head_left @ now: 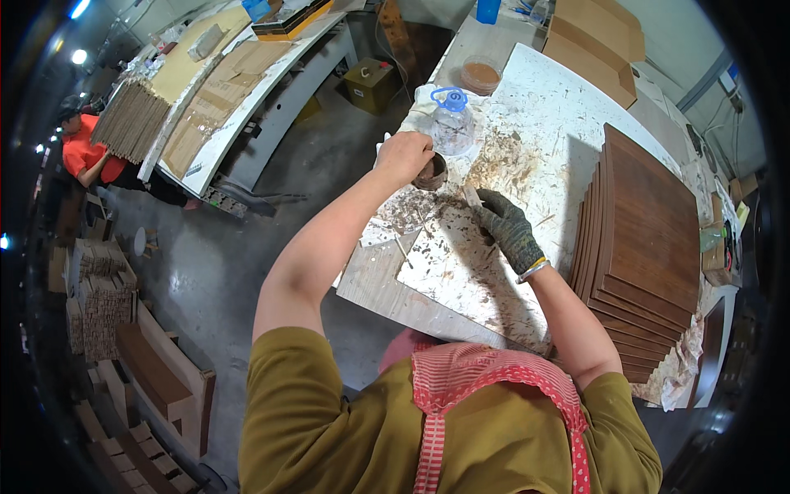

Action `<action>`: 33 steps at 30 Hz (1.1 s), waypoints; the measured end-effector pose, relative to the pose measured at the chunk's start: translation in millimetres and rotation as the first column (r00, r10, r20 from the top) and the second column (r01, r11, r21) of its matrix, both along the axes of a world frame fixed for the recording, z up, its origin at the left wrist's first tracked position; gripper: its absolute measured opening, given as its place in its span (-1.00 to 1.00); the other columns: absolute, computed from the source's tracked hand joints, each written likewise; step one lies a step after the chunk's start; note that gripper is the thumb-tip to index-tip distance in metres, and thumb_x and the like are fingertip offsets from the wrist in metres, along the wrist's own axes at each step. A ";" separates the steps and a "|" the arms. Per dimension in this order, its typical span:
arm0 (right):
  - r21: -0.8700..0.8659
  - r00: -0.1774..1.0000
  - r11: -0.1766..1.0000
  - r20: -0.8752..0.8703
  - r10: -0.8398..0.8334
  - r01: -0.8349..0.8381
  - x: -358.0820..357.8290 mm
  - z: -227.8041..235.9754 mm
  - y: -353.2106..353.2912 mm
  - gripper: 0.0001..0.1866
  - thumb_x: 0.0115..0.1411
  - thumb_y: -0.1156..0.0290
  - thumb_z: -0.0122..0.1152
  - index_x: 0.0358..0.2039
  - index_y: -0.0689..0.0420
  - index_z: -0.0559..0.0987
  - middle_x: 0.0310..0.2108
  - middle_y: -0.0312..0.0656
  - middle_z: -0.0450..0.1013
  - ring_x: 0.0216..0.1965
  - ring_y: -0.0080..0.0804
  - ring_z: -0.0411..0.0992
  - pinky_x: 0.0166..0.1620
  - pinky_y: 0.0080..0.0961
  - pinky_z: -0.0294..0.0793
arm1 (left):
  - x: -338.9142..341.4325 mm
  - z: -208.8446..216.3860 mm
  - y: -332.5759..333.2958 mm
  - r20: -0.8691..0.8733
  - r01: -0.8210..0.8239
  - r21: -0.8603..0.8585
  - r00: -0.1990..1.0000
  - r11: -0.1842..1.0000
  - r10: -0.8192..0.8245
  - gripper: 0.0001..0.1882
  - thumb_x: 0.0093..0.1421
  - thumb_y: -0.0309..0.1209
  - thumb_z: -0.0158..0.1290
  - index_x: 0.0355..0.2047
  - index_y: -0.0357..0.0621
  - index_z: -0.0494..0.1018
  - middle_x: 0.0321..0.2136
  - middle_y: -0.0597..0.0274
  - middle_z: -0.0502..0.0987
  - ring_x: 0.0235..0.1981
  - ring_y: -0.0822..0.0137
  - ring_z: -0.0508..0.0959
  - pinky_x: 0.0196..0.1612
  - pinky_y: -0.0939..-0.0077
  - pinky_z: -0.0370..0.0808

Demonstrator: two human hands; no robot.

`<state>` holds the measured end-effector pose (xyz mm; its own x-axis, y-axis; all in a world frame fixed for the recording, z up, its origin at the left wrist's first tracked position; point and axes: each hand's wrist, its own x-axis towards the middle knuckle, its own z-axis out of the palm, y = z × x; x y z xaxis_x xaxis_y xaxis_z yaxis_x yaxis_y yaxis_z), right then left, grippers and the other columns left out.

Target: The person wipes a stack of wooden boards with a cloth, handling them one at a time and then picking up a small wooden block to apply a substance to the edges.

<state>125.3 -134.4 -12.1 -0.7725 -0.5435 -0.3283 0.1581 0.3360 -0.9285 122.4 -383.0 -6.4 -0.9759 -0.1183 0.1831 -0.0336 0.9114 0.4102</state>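
My bare left hand (405,156) is closed on the rim of a small round pot (431,174) with dark brown stuff in and on it. To the right of the pot, my right hand (504,222), in a grey-green knit glove, closes around a thin pale tool (472,196) like a small spatula; most of it is hidden by the fingers. Just beyond the pot stands a clear plastic bottle (454,132) with a blue handle on top. Farther back sits a clear round tub (480,76) of brown paste.
Brown smears and crumbs cover the white board (535,140). A tall stack of brown wooden panels (646,222) stands at the right. An open cardboard box (588,49) lies at the back. Across the aisle, a person in red (82,148) is beside another worktable (222,99).
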 end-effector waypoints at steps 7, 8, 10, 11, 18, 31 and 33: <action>-0.206 0.995 0.977 0.077 0.061 -0.044 -24.6 8.2 -11.9 -0.54 0.16 0.26 0.18 0.04 0.18 0.43 -0.27 -0.22 0.46 -0.44 -0.61 0.39 -0.34 -0.60 0.47 | -11.9 -12.8 -43.2 0.078 -0.131 0.364 0.991 0.922 0.110 -0.76 0.04 -0.28 0.10 -0.46 -0.24 0.53 -0.54 0.04 0.55 -0.47 0.15 0.56 -0.36 0.32 0.45; -0.095 0.993 0.990 -0.075 0.095 -0.102 -34.0 7.1 -13.4 -0.52 0.15 0.26 0.18 0.05 0.19 0.41 -0.19 -0.13 0.48 -0.36 -0.49 0.46 -0.26 -0.51 0.49 | -12.8 -15.9 -50.4 0.128 -0.177 0.544 0.984 0.820 0.127 -0.76 0.06 -0.31 0.10 -0.46 -0.28 0.51 -0.57 0.10 0.53 -0.51 0.25 0.53 -0.39 0.38 0.43; 0.052 0.915 0.990 -0.379 0.140 -0.130 -51.3 9.1 -15.8 -0.51 0.14 0.26 0.18 0.06 0.18 0.40 -0.14 -0.09 0.47 -0.27 -0.39 0.47 -0.19 -0.46 0.48 | -13.3 -3.1 -49.2 0.195 -0.225 0.726 0.974 0.650 0.119 -0.78 0.11 -0.35 0.07 -0.47 -0.31 0.47 -0.59 0.28 0.45 -0.55 0.49 0.41 -0.45 0.56 0.37; 0.200 0.742 0.973 -0.634 0.216 -0.113 -59.4 10.2 -17.8 -0.49 0.14 0.26 0.18 0.08 0.17 0.38 -0.08 -0.05 0.45 -0.18 -0.28 0.48 -0.11 -0.41 0.47 | -16.1 0.0 -49.3 0.195 -0.223 0.728 0.974 0.649 0.117 -0.78 0.11 -0.35 0.07 -0.47 -0.31 0.47 -0.59 0.28 0.45 -0.55 0.49 0.41 -0.45 0.56 0.37; 0.429 0.272 0.874 -0.834 0.480 -0.228 -82.9 19.9 -67.3 -0.57 0.13 0.38 0.10 0.06 0.01 0.42 0.01 -0.07 0.38 -0.01 -0.10 0.38 0.02 -0.30 0.39 | -28.9 11.4 -64.0 0.261 -0.204 0.760 0.965 0.617 -0.003 -0.80 0.16 -0.31 0.06 -0.50 -0.18 0.46 -0.58 0.40 0.41 -0.53 0.56 0.37 -0.45 0.67 0.33; 0.613 0.421 0.783 -0.685 0.594 -0.108 -72.9 17.7 -54.0 -0.54 0.09 0.35 0.13 0.04 0.11 0.40 -0.15 -0.09 0.43 -0.12 -0.18 0.42 -0.06 -0.31 0.42 | -17.6 1.2 -53.3 0.126 -0.111 0.567 0.991 0.816 0.047 -0.77 0.09 -0.29 0.12 -0.49 -0.23 0.45 -0.62 0.29 0.46 -0.55 0.42 0.46 -0.46 0.53 0.37; 0.062 0.920 0.970 -0.307 0.242 -0.235 -71.6 -3.6 -38.5 -0.55 0.17 0.26 0.10 0.04 0.19 0.39 -0.27 -0.16 0.47 -0.23 -0.33 0.46 -0.16 -0.41 0.46 | -13.8 0.8 -37.6 0.046 -0.081 0.395 0.997 0.915 0.068 -0.77 0.05 -0.29 0.14 -0.47 -0.22 0.46 -0.61 0.21 0.48 -0.54 0.28 0.48 -0.44 0.45 0.39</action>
<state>53.6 -172.9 -15.7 -0.6861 -0.7194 -0.1083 -0.2240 0.3505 -0.9094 108.6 -420.6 -5.7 -0.9660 -0.2473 0.0759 -0.1134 0.6687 0.7349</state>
